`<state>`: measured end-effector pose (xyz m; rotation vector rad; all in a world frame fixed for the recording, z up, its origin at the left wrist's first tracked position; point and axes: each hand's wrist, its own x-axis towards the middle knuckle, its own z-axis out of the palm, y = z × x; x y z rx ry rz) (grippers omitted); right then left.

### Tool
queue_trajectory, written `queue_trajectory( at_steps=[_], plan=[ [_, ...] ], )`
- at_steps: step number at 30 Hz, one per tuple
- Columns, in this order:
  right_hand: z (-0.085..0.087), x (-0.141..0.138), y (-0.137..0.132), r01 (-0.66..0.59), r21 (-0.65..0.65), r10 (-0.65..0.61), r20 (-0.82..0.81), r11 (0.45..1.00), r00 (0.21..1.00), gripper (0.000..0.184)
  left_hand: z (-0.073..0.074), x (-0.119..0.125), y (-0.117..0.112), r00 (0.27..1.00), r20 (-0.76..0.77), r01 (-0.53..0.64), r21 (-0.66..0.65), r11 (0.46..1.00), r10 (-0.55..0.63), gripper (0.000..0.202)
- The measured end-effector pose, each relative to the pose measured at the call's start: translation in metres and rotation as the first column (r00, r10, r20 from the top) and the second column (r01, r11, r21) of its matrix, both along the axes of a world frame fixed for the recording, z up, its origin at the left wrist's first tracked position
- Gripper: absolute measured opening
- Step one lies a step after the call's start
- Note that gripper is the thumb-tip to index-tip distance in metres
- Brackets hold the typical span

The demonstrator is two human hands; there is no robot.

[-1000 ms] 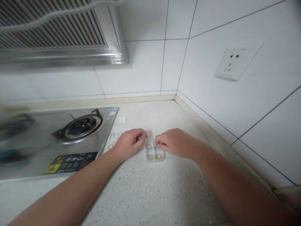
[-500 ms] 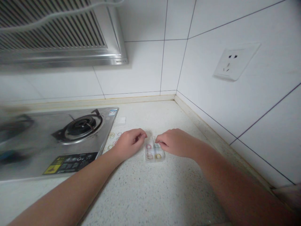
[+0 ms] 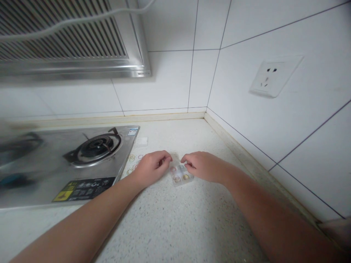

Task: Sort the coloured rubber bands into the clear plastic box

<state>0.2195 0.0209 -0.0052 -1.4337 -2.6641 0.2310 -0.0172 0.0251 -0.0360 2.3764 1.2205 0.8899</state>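
A small clear plastic box (image 3: 181, 176) with compartments holding coloured rubber bands lies on the speckled countertop (image 3: 175, 226). My left hand (image 3: 151, 168) rests just left of the box with its fingers curled and pinched together. My right hand (image 3: 204, 166) lies over the box's right side, fingertips pinched at the box's far edge. What either pinch holds is too small to make out. Several loose coloured rubber bands (image 3: 132, 163) lie on the counter left of my left hand.
A steel gas stove (image 3: 68, 164) with a burner (image 3: 94, 146) fills the left. A small clear lid (image 3: 140, 140) lies behind the bands. A range hood (image 3: 71, 40) hangs above. Tiled walls meet at the corner; a wall socket (image 3: 270, 76) is on the right.
The box has tilted slightly and shifted a little under my right hand. Both hands stay almost where they were.
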Motion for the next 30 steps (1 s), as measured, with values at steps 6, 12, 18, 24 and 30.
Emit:
queue_trajectory(
  at_steps=[6, 12, 18, 24, 30],
  plan=[
    [0.001, 0.000, -0.001, 0.016, 0.068, -0.020, 0.062, 0.998, 0.998, 0.028, 0.001, 0.000, 0.001, 0.999, -0.002, -0.036, 0.020, 0.999, 0.036, 0.021],
    [0.011, 0.001, -0.001, 0.005, 0.137, -0.017, 0.085, 0.991, 0.996, 0.028, 0.014, -0.014, 0.000, 0.990, -0.108, -0.075, 0.157, 0.985, 0.092, 0.023],
    [0.010, 0.008, 0.007, 0.068, 0.138, -0.066, -0.023, 0.988, 0.998, 0.029, 0.048, -0.063, 0.008, 0.932, -0.261, -0.162, 0.326, 0.931, 0.253, 0.026],
    [0.002, 0.015, 0.016, 0.019, 0.088, -0.015, -0.044, 0.996, 0.999, 0.030, 0.042, -0.106, 0.033, 0.904, -0.392, -0.154, 0.075, 0.985, 0.171, 0.030],
    [-0.006, 0.018, 0.021, -0.005, 0.053, 0.008, -0.057, 0.999, 0.998, 0.024, 0.028, -0.118, 0.043, 0.892, -0.435, -0.154, -0.037, 0.987, 0.123, 0.026]
  ],
)
